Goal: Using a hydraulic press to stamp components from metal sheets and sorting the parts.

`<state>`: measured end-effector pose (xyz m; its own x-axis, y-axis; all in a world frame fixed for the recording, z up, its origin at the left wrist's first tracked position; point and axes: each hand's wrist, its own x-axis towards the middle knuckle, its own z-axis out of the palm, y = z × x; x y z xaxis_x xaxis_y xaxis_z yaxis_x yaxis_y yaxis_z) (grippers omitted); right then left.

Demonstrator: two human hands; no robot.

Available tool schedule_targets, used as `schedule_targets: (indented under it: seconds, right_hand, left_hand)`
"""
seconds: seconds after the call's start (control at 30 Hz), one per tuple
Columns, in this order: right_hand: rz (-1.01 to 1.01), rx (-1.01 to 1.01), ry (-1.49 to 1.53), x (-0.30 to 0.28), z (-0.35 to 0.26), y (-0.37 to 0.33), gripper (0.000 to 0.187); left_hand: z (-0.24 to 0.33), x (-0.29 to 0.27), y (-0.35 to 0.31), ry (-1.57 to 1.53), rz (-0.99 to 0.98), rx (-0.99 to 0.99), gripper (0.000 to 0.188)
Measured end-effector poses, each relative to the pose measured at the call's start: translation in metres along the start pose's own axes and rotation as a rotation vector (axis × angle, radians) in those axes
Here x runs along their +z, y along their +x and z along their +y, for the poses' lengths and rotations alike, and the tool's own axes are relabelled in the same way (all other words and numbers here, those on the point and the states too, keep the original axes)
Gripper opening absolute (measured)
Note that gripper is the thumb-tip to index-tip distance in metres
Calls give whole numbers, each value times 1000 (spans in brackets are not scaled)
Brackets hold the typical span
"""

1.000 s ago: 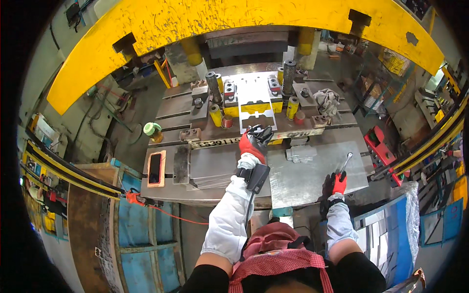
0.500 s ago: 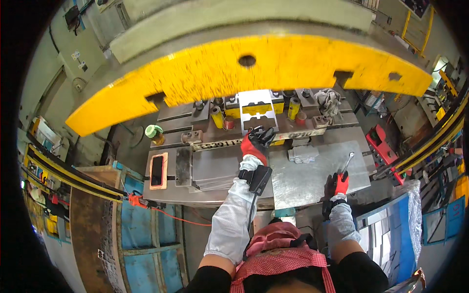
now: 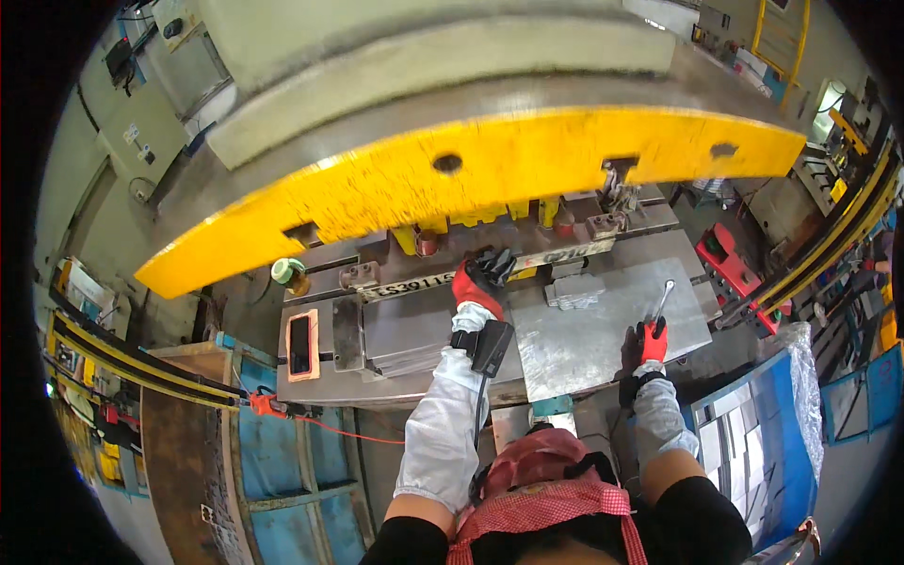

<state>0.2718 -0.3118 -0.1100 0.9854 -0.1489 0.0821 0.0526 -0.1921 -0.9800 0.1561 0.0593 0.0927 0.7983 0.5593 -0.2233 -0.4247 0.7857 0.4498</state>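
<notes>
My left hand [image 3: 482, 282], in a red and black glove, is at the front edge of the die [image 3: 428, 282] on the press bed. Its dark fingers look spread apart, and nothing shows in them. A black device is strapped to that wrist. Over the right side of the table, my right hand [image 3: 650, 341] in a like glove is closed round the handle of a silver wrench [image 3: 666, 297], whose round end points away from me. Under it lies a flat metal sheet [image 3: 603, 330]. The yellow press beam [image 3: 527, 160] hides the upper part of the die.
Left of centre lies a stack of metal sheets [image 3: 405, 330]. A phone [image 3: 302, 346] lies farther left, and a green-capped bottle [image 3: 288, 274] stands behind it. Several small plates [image 3: 574, 291] rest on the large sheet. At the right is a red metal box [image 3: 730, 264].
The yellow beam sits lower over the die; the pale metal piece there is no longer visible. My left hand has drawn back slightly, fingers unfolding. My right hand still holds the wrench.
</notes>
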Motion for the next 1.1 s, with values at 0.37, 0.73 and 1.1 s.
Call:
schedule_targets:
  seconds: [0.37, 0.73, 1.1]
  right_hand:
    - [-6, 105, 353, 32, -116, -37, 45]
    - [-1239, 7, 341, 196, -309, -7, 28]
    - [-1394, 340, 237, 45, -248, -52, 47]
  left_hand:
    - [12, -17, -6, 89, -107, -77, 35]
    - [-5, -49, -72, 119, -124, -77, 39]
    - [146, -116, -362, 2033, -50, 652, 25]
